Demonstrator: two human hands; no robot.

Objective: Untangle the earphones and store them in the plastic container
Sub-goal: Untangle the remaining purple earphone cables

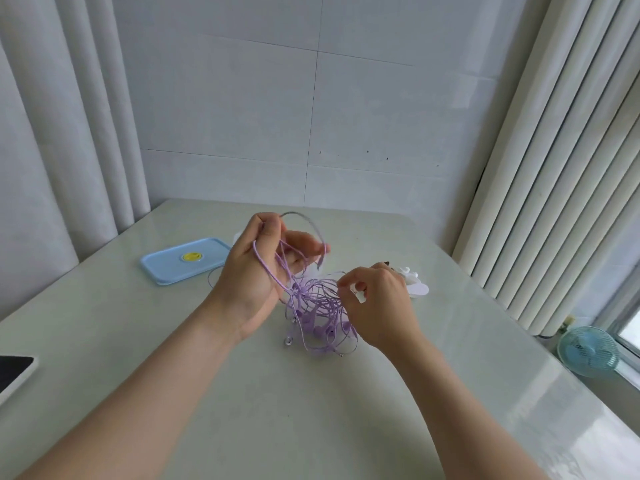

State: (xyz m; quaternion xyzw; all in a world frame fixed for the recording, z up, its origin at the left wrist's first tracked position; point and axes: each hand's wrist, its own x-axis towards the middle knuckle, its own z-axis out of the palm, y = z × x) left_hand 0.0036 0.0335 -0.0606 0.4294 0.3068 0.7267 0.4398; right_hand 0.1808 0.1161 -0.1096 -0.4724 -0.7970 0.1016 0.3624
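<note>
A tangle of purple earphones (317, 308) hangs above the middle of the table, its earbuds and loops touching the tabletop. My left hand (256, 271) holds several cable loops up, with cords running between its fingers and over its palm. My right hand (375, 303) pinches a thin strand at the right side of the tangle. A light blue container lid (173, 263) with a yellow sticker lies flat to the left. The container itself is mostly hidden behind my left hand.
The pale table (277, 410) meets a tiled wall at the back. White objects (415, 284) lie behind my right hand. A dark-screened device (14, 372) sits at the left edge. A small blue fan (588, 351) stands on the sill at right, below vertical blinds.
</note>
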